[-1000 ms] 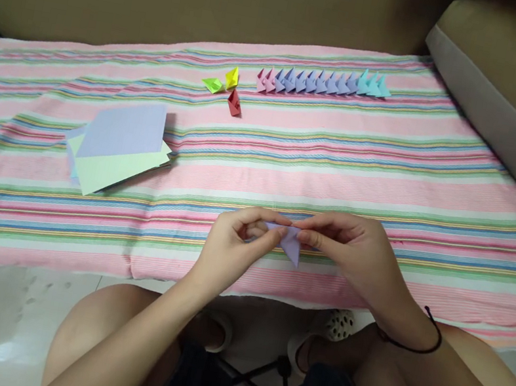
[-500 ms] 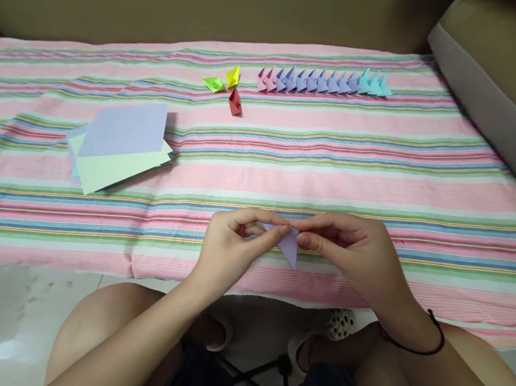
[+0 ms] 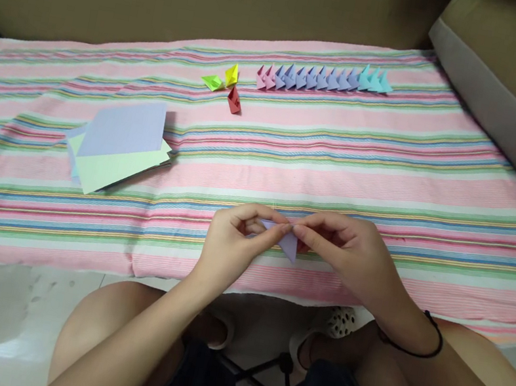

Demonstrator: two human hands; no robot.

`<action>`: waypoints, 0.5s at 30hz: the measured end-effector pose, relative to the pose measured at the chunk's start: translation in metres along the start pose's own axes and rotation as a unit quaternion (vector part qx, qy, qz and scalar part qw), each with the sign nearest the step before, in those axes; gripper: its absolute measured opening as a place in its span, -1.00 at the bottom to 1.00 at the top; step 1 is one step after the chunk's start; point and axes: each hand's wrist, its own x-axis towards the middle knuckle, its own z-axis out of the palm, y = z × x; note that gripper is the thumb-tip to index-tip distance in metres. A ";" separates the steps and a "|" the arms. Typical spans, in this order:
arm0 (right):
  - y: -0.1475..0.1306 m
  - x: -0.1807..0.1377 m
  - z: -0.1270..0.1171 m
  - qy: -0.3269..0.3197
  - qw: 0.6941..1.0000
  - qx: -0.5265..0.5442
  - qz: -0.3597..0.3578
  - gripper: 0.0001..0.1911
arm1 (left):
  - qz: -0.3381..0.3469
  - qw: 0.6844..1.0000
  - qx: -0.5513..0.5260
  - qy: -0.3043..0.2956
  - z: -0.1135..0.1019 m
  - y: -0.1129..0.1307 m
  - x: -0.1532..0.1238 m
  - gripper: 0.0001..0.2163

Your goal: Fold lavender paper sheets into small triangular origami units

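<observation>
Between my hands is a small folded piece of purple paper [image 3: 289, 246], its pointed corner hanging down. My left hand [image 3: 241, 233] pinches it between thumb and fingers from the left. From the right, my right hand [image 3: 341, 244] grips its upper edge with thumb and fingertips, close beside the left thumb. The fingers cover most of the upper part of the paper. Both hands are just above the front part of the striped cloth [image 3: 222, 167].
A stack of purple, green and blue paper sheets [image 3: 124, 129] lies at the left. Farther back are a row of folded paper pieces [image 3: 322, 79] and green [image 3: 212, 82], yellow [image 3: 231, 74] and red [image 3: 234, 100] folded pieces. A padded armrest [image 3: 501, 116] borders the right side.
My right thumb has moved up and left along the paper, to its top edge beside the left thumb. The left hand keeps its pinch almost unmoved.
</observation>
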 end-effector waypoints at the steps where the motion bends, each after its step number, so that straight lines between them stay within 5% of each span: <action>1: 0.000 0.000 0.000 -0.001 1.000 0.009 0.004 -0.85 | -0.004 1.000 0.000 0.002 0.000 0.000 0.000 -0.87; 7: 0.003 0.003 -0.001 -0.032 0.987 0.149 0.053 -0.77 | -0.029 0.999 -0.014 0.012 0.000 0.001 0.001 -0.86; 15: 0.004 0.003 0.001 -0.025 0.995 0.087 0.048 -0.85 | -0.022 1.000 -0.007 0.008 0.001 -0.001 -0.001 -0.87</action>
